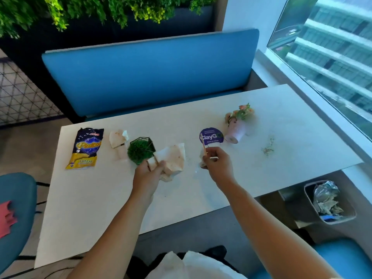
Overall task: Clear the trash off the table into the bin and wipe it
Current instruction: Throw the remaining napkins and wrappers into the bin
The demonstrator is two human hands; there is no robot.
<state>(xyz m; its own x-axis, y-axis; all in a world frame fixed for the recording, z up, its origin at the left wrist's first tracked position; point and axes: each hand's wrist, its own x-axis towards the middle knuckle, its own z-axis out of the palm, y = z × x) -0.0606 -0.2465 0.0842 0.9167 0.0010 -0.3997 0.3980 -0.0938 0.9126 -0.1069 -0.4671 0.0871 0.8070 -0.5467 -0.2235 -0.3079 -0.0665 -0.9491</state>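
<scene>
On the white table (96, 208) my left hand (148, 174) grips a stained, crumpled paper wrapper (174, 157) near the table's middle. My right hand (216, 165) pinches thin wooden sticks (203, 144) and a bit of white paper, just in front of a purple round sticker (211, 135). A blue and yellow chip bag (85, 148) lies at the left. Another crumpled paper (118, 138) lies beside it. Crumbs (267, 147) are scattered at the right. A grey bin (330, 202) with trash inside stands on the floor, right of the table.
A green ball plant in a wire frame (140, 151) stands by my left hand. A small flower pot (237, 125) lies tipped over near the sticker. A blue bench (149, 77) runs behind the table. A red cloth (7, 217) rests on the left chair.
</scene>
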